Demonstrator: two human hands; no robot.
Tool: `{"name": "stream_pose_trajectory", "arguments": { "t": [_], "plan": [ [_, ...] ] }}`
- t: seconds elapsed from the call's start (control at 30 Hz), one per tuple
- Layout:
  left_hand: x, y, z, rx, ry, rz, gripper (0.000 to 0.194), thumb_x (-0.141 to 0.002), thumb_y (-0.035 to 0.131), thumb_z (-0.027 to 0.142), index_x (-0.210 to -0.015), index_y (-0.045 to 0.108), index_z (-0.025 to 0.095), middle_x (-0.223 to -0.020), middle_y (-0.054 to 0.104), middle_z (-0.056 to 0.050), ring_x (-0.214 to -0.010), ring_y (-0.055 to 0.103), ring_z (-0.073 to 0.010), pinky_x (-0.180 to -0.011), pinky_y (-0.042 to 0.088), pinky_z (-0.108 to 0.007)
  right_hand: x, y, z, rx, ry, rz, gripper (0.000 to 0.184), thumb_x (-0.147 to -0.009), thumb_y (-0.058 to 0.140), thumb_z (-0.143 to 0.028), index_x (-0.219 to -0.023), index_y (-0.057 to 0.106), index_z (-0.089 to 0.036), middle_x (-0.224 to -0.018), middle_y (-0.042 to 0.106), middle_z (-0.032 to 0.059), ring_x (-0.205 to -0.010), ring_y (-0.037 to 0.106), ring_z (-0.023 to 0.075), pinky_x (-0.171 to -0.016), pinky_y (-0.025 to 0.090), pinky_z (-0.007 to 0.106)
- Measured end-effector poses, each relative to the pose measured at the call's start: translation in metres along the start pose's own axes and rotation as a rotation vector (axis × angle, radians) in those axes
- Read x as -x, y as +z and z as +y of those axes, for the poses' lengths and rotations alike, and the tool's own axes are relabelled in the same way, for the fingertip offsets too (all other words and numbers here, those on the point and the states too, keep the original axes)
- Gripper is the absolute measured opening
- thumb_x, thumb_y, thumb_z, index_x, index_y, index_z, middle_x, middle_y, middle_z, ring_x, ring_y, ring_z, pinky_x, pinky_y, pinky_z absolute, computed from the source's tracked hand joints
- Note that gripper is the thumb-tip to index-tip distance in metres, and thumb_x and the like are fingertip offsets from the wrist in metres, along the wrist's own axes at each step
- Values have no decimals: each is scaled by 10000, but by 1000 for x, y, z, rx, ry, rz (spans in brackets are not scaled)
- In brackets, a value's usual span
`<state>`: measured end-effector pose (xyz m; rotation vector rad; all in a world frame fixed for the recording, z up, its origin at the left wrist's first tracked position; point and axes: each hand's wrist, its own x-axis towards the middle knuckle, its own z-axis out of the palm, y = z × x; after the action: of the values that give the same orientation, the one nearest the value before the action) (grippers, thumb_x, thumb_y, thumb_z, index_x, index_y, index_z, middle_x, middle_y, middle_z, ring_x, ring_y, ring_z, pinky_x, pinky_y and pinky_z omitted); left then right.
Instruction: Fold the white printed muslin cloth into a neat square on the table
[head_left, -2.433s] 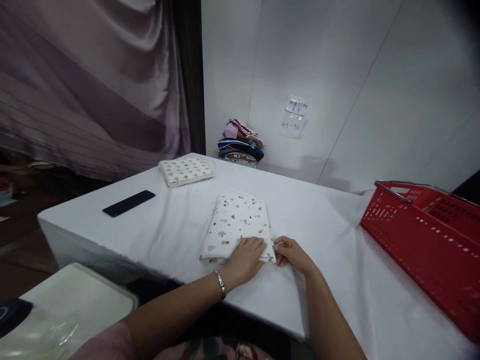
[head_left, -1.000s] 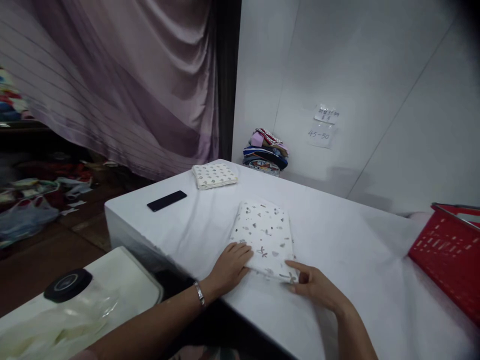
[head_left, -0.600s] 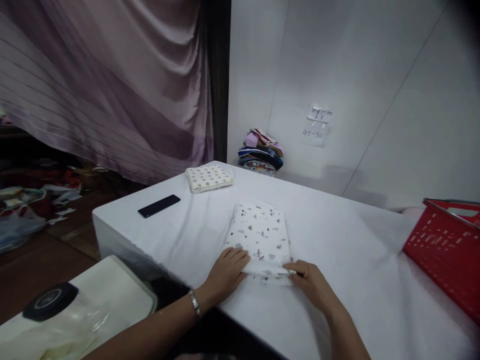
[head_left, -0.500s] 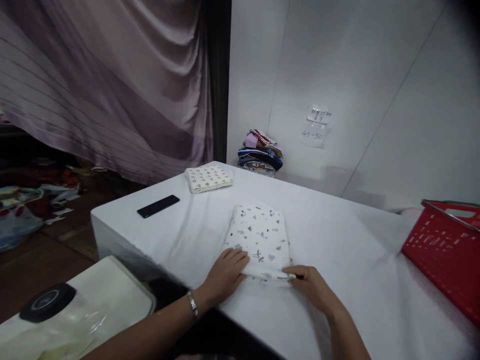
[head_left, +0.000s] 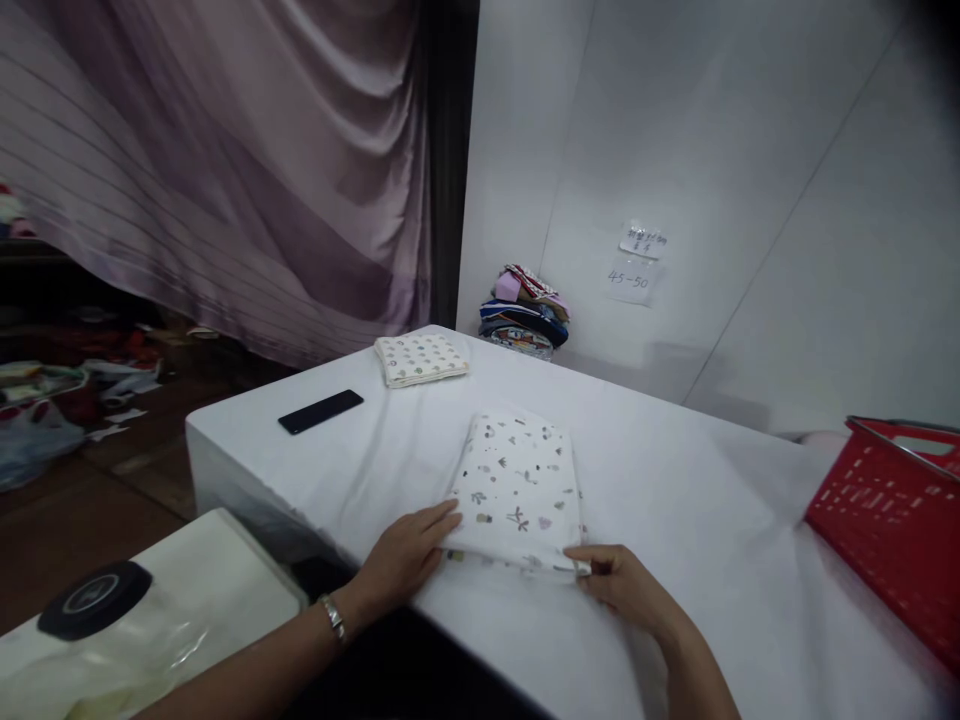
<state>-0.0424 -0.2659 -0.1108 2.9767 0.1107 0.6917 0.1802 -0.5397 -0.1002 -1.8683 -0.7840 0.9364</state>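
Observation:
A white cloth (head_left: 517, 480) with a small print of plants and other shapes lies folded in a rectangle on the white-covered table (head_left: 645, 490). At its near left edge rests my left hand (head_left: 409, 548), fingers stretched out and touching the fabric; a metal bracelet circles that wrist. My right hand (head_left: 616, 580) pinches the near right corner of the cloth between thumb and index finger. Farther back sits another folded cloth (head_left: 421, 358), cream with a small repeated pattern, apart from both hands.
A black phone (head_left: 321, 411) lies near the table's left edge. On the right stands a red basket (head_left: 892, 520). Stacked folded fabrics (head_left: 523, 310) are by the wall. Front left is a pale surface (head_left: 217, 570) bearing a black round-ended object (head_left: 94, 598). A curtain (head_left: 300, 180) hangs behind.
My left hand has slid left off the top of the white printed cloth to its left edge. My right hand still pinches the near right corner. The view has shifted slightly.

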Motion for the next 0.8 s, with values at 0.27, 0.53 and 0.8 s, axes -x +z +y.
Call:
{"name": "stream_pose_trajectory", "arguments": {
  "t": [0.27, 0.53, 0.8],
  "plan": [
    [-2, 1, 8, 82, -56, 13, 510, -740, 410, 58, -1218, 516, 199, -1317, 511, -41, -1161, 514, -167, -949, 461, -316, 7, -4, -10, -33, -2, -90, 508, -718, 649, -377, -1179, 589, -172, -535, 451, -60, -454, 378, 71, -428, 335, 196],
    [-29, -2, -35, 141, -209, 46, 451, -786, 361, 90, -1174, 562, 203, -1269, 556, -22, -1150, 526, -160, -981, 437, -344, 4, 12, -18, -28, -26, -152, 549, -761, 599, -443, -1247, 545, -194, -550, 472, -53, -447, 379, 68, -412, 329, 191],
    [-36, -14, -21, 149, -294, 5, 533, -691, 424, 55, -1200, 546, 154, -1316, 506, -80, -1234, 439, -223, -1042, 349, -421, -10, 12, -3, -57, -124, 179, 506, -779, 552, -472, -1140, 615, -124, -548, 421, -49, -481, 374, 86, -463, 323, 227]
  ]
}}
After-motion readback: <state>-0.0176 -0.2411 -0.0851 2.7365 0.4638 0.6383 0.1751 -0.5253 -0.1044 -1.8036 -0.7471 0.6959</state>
